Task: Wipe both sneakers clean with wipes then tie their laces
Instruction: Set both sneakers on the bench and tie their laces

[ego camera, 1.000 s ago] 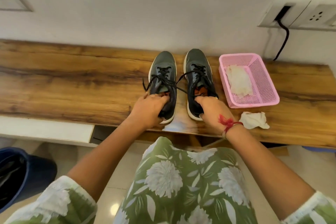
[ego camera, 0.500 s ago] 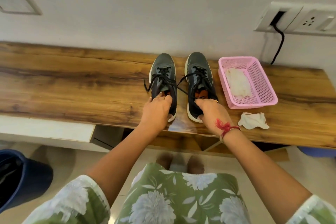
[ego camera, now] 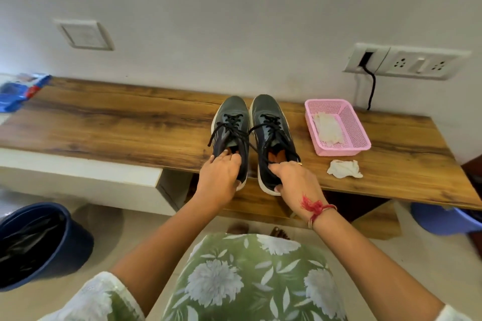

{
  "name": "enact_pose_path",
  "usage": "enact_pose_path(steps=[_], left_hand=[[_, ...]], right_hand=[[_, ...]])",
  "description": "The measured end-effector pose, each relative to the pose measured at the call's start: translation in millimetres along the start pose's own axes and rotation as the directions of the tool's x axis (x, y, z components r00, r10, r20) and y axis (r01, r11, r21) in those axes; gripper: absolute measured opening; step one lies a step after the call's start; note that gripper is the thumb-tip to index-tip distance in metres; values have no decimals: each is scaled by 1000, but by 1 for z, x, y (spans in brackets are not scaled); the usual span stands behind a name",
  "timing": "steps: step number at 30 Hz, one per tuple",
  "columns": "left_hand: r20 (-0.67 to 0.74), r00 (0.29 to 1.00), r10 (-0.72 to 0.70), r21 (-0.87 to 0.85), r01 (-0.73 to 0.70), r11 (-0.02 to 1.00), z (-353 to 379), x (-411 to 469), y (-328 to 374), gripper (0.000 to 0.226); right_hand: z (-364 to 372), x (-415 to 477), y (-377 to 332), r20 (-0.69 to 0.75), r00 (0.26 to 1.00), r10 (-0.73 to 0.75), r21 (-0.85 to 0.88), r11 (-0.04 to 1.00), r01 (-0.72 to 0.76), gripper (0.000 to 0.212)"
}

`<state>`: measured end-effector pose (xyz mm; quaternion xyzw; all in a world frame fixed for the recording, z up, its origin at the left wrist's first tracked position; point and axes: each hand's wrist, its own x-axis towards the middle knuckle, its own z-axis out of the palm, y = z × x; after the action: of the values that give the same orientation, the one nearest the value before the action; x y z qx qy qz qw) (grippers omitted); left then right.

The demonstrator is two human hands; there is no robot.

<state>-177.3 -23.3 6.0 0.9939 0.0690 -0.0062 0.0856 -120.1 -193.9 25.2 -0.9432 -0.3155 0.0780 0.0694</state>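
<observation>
Head view: on the left, the left hand (ego camera: 220, 180) grips the heel of the left sneaker (ego camera: 230, 122), its fingers (ego camera: 229, 157) curled over the collar into the opening. To the right, the right hand (ego camera: 294, 180) holds the right sneaker (ego camera: 268, 117) the same way, fingers hooked at the heel rim. Both sneakers stand side by side, toes toward the far wall and heels at the near edge of the wooden surface (ego camera: 117, 122).

The black laces (ego camera: 234, 133) hang untied, and one strand crosses the gap between the pair. If either shoe is pulled away alone, that strand could snag and drag the other. With the heels so close to the edge, a loosened grip could also tip a sneaker to the floor.

Further right, a crumpled wipe (ego camera: 344, 169) lies near the edge, in front of the pink basket (ego camera: 362, 135). A sweeping right forearm might knock it off.
</observation>
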Motion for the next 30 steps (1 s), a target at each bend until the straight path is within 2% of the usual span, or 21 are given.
enact_pose_path(steps=[4, 8, 11, 20, 24, 28, 30], left_hand=[[-45, 999, -15, 23, 16, 1000, -31, -54, 8, 34], [-77, 996, -46, 20, 48, 999, -52, -105, 14, 32], [-77, 995, -66, 26, 68, 997, -55, -134, 17, 32], [41, 994, -99, 57, 97, 994, -51, -166, 4, 32], [113, 988, -106, 82, 97, 992, -42, -165, -10, 33], [210, 970, -125, 97, 107, 990, -26, -166, -19, 30], [255, 957, -140, 97, 118, 988, -17, -164, -24, 30]], right_hand=[[-15, -49, -31, -15, 1000, -24, 30, 999, 24, 38], [-25, -91, -51, 24, 999, -40, 104, 994, 38, 36], [-27, -116, -62, 41, 997, -61, 95, 994, 57, 36], [-23, -135, -93, 98, 992, -77, 162, 985, 60, 43], [-18, -120, -94, 191, 977, -90, 224, 973, 45, 36], [-11, -101, -94, 346, 931, -116, 236, 971, 33, 50], [-3, -88, -96, 397, 907, -139, 250, 968, 39, 48]])
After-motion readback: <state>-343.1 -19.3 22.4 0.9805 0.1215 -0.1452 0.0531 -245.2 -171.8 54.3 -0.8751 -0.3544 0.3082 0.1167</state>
